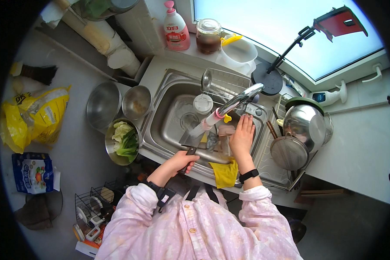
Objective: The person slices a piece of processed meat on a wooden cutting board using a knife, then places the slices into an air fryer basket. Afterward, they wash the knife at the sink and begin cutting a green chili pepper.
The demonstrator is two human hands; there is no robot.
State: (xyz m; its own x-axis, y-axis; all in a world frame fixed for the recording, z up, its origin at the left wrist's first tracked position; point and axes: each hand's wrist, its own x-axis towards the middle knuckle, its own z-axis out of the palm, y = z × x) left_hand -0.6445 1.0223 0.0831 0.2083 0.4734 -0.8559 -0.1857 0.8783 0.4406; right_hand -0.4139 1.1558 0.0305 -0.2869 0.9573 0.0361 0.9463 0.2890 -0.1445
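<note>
My left hand [184,161] grips the dark handle of a kitchen knife [190,139] at the front of the sink. Its broad metal blade points into the stainless steel sink [170,107], under the faucet's outlet. A chrome faucet [243,94] with a pink and clear spout extension [211,120] arches over the basin. My right hand [242,136] lies flat with fingers stretched towards the faucet's base and holds nothing visible; whether the fingertips touch the fitting, I cannot tell. Below that hand a pink-lidded clear container [226,138] stands in the sink. A yellow cloth [226,174] drapes over the front rim.
Left of the sink are two metal bowls [103,104] [136,102] and a bowl of leafy greens [122,143]. On the right, a dish rack [268,175] holds a strainer [289,152] and a metal pot [304,126]. Behind stand a soap bottle [176,31] and a phone stand [268,79].
</note>
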